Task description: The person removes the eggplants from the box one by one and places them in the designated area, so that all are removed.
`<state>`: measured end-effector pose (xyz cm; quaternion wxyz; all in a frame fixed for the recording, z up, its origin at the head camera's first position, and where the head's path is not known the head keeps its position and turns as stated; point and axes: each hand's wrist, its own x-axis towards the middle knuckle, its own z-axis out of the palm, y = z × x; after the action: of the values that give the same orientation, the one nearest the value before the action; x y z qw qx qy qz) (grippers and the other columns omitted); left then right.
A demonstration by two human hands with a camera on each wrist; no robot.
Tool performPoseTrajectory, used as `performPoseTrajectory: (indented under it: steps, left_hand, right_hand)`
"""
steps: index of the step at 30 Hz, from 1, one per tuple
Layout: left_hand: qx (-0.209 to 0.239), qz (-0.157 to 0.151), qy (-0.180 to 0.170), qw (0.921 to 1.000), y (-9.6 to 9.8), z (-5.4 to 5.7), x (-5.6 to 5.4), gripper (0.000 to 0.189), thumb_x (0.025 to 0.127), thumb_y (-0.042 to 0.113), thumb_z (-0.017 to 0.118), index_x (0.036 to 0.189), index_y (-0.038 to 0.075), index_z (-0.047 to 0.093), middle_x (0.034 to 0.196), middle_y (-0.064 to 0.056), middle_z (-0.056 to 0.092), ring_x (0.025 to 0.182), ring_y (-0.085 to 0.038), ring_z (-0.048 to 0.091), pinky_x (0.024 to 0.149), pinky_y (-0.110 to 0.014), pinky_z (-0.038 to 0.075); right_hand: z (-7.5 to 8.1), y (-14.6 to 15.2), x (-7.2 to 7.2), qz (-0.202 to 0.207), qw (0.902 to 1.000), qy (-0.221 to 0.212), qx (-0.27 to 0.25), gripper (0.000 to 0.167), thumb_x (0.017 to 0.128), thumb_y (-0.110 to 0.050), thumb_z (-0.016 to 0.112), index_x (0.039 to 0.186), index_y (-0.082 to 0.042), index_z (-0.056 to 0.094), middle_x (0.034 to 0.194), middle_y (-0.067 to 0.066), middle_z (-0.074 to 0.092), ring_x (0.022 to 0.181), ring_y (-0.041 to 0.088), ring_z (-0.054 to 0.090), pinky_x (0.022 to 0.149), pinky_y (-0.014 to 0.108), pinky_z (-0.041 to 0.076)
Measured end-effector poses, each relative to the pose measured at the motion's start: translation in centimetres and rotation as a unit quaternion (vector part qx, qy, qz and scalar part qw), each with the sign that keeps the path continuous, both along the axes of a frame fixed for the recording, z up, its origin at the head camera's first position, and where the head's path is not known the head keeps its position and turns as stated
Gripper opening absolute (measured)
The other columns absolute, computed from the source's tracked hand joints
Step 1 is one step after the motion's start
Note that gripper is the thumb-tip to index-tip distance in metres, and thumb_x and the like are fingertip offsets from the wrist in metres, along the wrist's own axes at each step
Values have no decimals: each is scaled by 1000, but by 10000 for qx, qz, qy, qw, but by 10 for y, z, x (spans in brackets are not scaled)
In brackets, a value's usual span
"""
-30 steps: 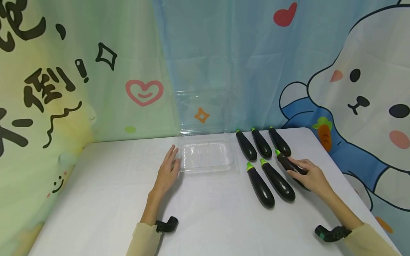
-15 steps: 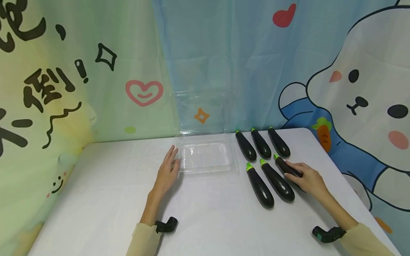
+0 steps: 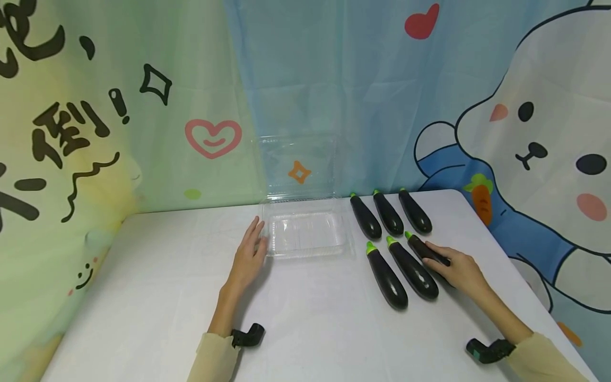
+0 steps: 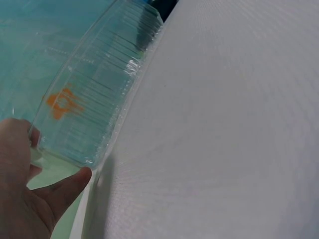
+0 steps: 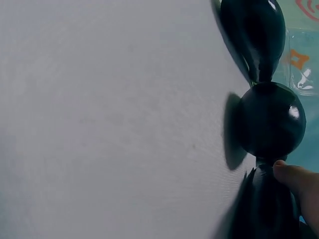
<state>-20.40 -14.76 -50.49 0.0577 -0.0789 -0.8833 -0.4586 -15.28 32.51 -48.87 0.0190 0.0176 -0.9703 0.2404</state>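
My right hand (image 3: 460, 269) grips a dark, glossy eggplant (image 3: 419, 246) with a green cap, at the right end of the near row. In the right wrist view, the thumb (image 5: 294, 174) presses on that eggplant (image 5: 266, 204). Just left of it lie two more eggplants, the middle one (image 3: 413, 269) and the leftmost one (image 3: 387, 280). At the clear plastic box (image 3: 307, 233), whose hinged lid (image 3: 300, 143) stands raised, my left hand (image 3: 249, 253) rests with extended fingers along the left side. The left wrist view has the thumb at the box's (image 4: 94, 109) near corner.
A back row of eggplants holds a left one (image 3: 366, 217), a middle one (image 3: 389, 214) and a right one (image 3: 415, 212), near the far edge of the white table (image 3: 167, 297). Behind the table hangs a printed curtain (image 3: 300, 69). Both wrists wear black mounts.
My right hand has drawn the gripped eggplant slightly toward me and to the left, away from the back row. My left hand stays at the box.
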Motion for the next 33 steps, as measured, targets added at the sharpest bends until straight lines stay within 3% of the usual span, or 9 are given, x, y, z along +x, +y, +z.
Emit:
performPoseTrajectory:
  steps: [9,20,33]
  left_hand:
    - [-16,25,2,10000,-1,1,-1,49,103,25,40,149,10,37,162,-1,25,125,-29,58,105,-48,47]
    - [-9,36,-27,10000,-1,0,-2,49,103,27,39,149,11,37,162,1,24,125,-30,58,102,-49,49]
    - [-41,20,11,10000,-2,2,0,54,104,33,37,155,17,25,163,-1,21,128,-28,55,105,-50,46]
  right_hand:
    - [-1,0,1,187,9998,31,64,57,96,-33,59,140,1,48,133,36,50,120,56,49,95,66,43]
    - [2,-3,3,39,9997,-200,117,63,99,-41,53,144,1,41,138,36,44,124,57,44,97,67,41]
    - [1,2,2,-307,9992,225,-84,57,101,-40,47,137,3,50,136,35,48,123,56,46,97,67,39]
